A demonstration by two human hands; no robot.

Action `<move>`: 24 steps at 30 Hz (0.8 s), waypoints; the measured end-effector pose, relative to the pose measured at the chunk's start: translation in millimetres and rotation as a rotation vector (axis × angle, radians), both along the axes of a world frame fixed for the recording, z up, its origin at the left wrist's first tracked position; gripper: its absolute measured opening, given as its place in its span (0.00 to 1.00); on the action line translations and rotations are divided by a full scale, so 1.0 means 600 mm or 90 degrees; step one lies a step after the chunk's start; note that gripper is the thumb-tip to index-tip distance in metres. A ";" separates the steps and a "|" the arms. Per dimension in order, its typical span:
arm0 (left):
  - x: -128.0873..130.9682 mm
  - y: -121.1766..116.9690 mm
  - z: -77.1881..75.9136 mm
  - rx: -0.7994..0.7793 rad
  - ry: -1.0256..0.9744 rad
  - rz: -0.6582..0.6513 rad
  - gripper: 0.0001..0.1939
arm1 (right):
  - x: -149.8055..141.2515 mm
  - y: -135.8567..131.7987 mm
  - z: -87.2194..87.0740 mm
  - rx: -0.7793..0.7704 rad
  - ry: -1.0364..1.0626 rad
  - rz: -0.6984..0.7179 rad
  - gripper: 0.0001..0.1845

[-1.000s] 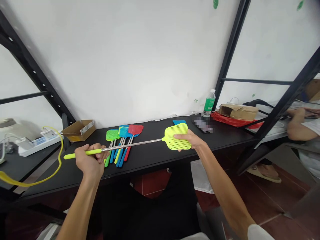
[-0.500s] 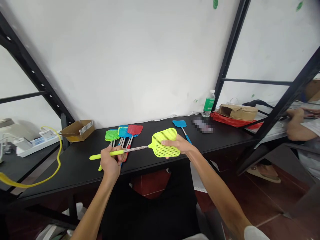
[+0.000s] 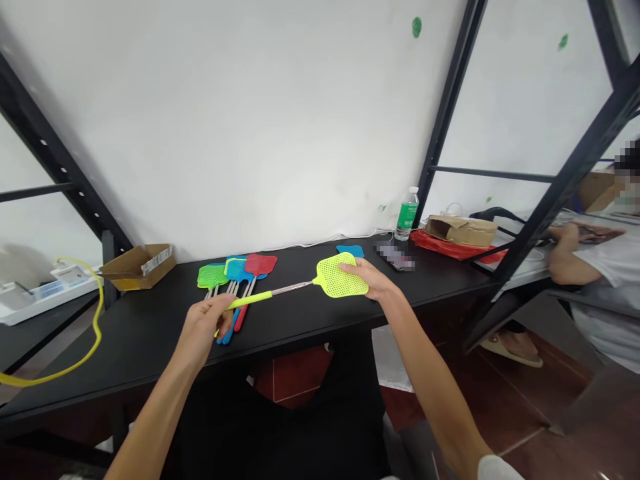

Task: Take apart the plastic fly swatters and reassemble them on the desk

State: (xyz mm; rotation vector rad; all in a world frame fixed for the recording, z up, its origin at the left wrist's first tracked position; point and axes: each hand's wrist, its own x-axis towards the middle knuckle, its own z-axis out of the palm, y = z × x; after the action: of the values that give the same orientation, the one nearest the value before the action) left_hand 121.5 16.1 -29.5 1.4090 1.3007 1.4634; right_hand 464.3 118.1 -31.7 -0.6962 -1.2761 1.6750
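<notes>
A yellow-green fly swatter point(image 3: 336, 277) is held level above the black table between my hands. My left hand point(image 3: 209, 321) is closed on the end of its handle. My right hand point(image 3: 374, 279) grips the perforated head, thumb on top and fingers beneath. Only a short length of its metal rod shows between handle and head. Behind my left hand lies a row of fly swatters in green, blue and red, such as the red fly swatter point(image 3: 260, 265); my hand hides some of their handles. Past my right hand a blue fly swatter point(image 3: 351, 251) is partly covered.
On the black table point(image 3: 150, 333) stand an open cardboard box point(image 3: 140, 268) at left and a water bottle point(image 3: 407, 215) at right, near a blurred phone point(image 3: 395, 255). A yellow cable point(image 3: 97, 320) hangs at left. A person point(image 3: 600, 267) sits at far right beyond the metal frame.
The fly swatter's rod has become shorter as my hands came closer together. My left hand has shifted to the handle's end. The view has turned slightly right.
</notes>
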 end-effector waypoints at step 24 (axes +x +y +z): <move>0.048 0.005 -0.034 0.128 0.648 0.069 0.19 | -0.051 0.023 -0.042 0.124 -0.296 -0.198 0.15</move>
State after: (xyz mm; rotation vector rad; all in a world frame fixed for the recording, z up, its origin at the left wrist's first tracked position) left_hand 150.0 19.3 -49.8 2.4045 1.8566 0.9301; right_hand 433.5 132.0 -56.6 -1.1431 -1.5324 1.1549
